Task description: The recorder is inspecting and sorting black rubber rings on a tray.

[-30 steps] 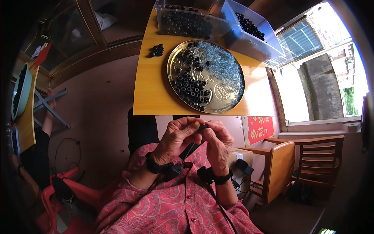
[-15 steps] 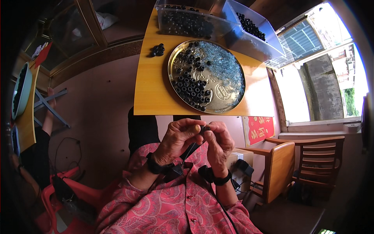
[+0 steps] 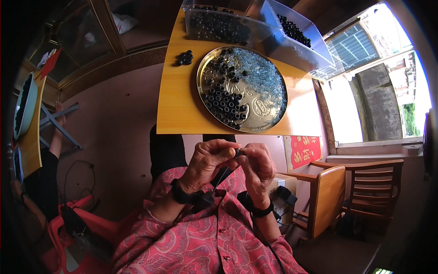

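My L hand has thumb + index pinched tight on a small black cylindrical piece; R hand bunched at its R end, can't tell if gripping. Piece is btwn hands, just off the yellow wooden table's near edge, prob. to see it close up. Round gold-coloured metal tray w/in reach: black plastic-looking rings L, tiny clear bluish bits mostly R, prob. apart for easy picking.
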`<state>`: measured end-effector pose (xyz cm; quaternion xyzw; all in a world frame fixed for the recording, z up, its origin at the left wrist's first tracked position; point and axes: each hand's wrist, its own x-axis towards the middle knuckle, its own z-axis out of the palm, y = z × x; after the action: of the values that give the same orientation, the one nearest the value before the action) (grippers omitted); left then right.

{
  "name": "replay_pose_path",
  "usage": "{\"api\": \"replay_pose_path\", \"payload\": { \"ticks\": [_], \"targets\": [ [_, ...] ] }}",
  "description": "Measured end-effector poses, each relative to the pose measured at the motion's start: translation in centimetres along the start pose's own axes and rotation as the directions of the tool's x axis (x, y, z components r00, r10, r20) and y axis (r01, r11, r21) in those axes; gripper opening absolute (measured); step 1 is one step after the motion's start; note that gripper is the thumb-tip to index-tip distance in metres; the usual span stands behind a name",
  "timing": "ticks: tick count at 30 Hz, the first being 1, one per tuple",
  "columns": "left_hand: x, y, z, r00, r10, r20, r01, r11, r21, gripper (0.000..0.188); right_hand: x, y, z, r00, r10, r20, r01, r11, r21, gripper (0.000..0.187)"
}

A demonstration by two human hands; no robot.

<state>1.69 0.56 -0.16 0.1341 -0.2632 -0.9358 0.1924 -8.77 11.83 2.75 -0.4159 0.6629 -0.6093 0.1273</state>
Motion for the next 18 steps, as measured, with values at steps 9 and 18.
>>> {"api": "replay_pose_path", "payload": {
  "ticks": [9,18],
  "targets": [
    [-0.1,-0.2,0.2,0.991,0.084,-0.102,-0.050,0.953,0.299,0.021,0.6,-0.5,-1.0,0.996,-0.021,0.086,0.034,0.987,-0.158,0.020],
    [-0.7,0.2,1.1,0.983,0.156,-0.098,-0.086,0.860,0.503,0.020,1.3,-1.3,-2.0,0.977,-0.014,0.213,0.072,0.961,-0.269,0.021]
  ]
}}
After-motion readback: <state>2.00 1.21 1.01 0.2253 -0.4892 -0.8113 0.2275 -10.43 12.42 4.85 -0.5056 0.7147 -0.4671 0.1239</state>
